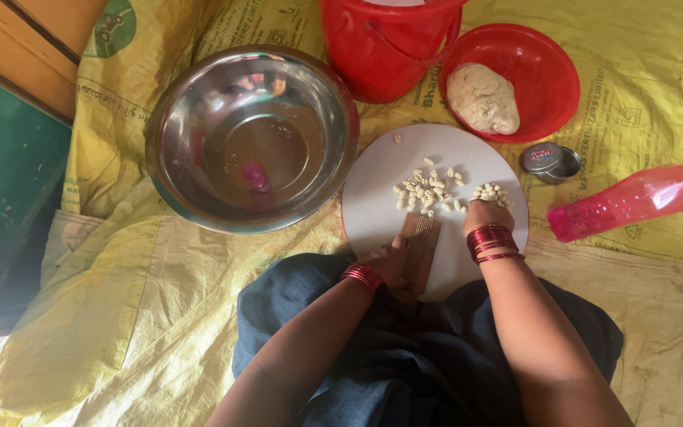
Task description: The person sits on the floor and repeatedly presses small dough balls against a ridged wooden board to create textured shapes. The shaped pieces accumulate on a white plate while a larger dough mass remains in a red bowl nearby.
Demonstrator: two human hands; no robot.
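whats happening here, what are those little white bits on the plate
A person sits over a round white board, making small shaped dough pieces. The left hand holds a ridged wooden board; the right hand rests among the pieces. A lump of dough sits in the red bowl, and a steel bowl stands to the left.

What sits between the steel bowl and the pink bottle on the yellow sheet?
In the head view, the round white board lies between the steel bowl and the pink bottle, bearing small pale dough pieces; a small round tin sits nearer the bottle.
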